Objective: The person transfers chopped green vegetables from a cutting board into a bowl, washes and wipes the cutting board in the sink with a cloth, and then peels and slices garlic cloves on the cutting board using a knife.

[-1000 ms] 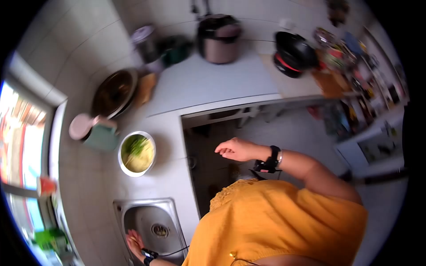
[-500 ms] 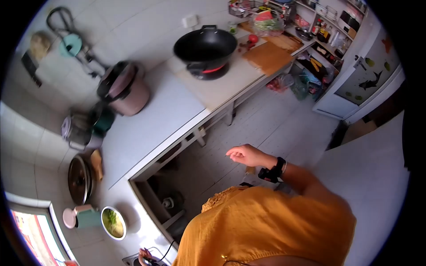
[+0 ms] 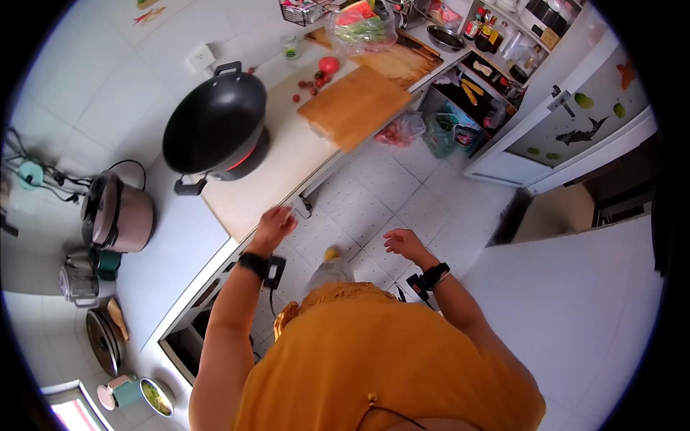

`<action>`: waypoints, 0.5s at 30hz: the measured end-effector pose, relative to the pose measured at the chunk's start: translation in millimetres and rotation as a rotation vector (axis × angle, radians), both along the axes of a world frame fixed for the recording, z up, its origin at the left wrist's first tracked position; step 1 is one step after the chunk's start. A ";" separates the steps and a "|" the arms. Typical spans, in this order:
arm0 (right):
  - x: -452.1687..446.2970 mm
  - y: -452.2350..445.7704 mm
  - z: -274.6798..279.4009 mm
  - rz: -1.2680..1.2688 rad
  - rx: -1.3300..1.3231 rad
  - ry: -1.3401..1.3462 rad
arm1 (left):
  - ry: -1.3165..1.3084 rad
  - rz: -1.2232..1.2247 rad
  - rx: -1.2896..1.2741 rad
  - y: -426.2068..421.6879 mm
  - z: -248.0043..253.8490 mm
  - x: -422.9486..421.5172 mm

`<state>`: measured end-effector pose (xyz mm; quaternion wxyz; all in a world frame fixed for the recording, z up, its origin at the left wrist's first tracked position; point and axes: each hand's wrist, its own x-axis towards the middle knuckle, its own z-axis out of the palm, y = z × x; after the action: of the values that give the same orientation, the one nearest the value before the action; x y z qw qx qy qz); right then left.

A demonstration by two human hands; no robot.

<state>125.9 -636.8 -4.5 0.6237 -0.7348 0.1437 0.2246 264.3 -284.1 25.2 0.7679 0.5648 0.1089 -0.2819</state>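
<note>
My left hand [image 3: 275, 228] hovers by the front edge of the counter [image 3: 251, 205], fingers loosely bent, with nothing seen in it. Over the floor to the right hangs my right hand [image 3: 406, 245], also empty, its fingers slightly curled and apart. Both wrists wear black bands with small devices. Nearest to my left hand is a black two-handled wok [image 3: 215, 118], standing on a round cooktop [image 3: 251, 159] that glows red. Beyond it lie a wooden cutting board [image 3: 356, 106], a tomato [image 3: 328, 65] and several small dark red fruits [image 3: 314, 84].
Farther back are a small glass [image 3: 290, 47] and a plastic bag of vegetables [image 3: 359, 30]. A pink electric cooker [image 3: 128, 214] and a metal bowl of greens [image 3: 156, 396] stand to the left. Bags [image 3: 438, 135] sit low beside the shelves, near a white door [image 3: 557, 129].
My left hand has come from the sink area at lower left to the counter edge before the wok. The view has shifted toward the right along the counter. My right hand stays empty.
</note>
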 end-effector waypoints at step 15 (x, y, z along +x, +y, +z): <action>221.5 -215.3 26.1 -0.099 -0.102 -0.041 | -1.163 -0.018 0.774 -280.6 -87.5 312.4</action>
<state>347.4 -852.1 21.6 0.5986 -0.7621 0.1783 0.1705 576.7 -564.6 -62.3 0.4427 0.8580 -0.2318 0.1192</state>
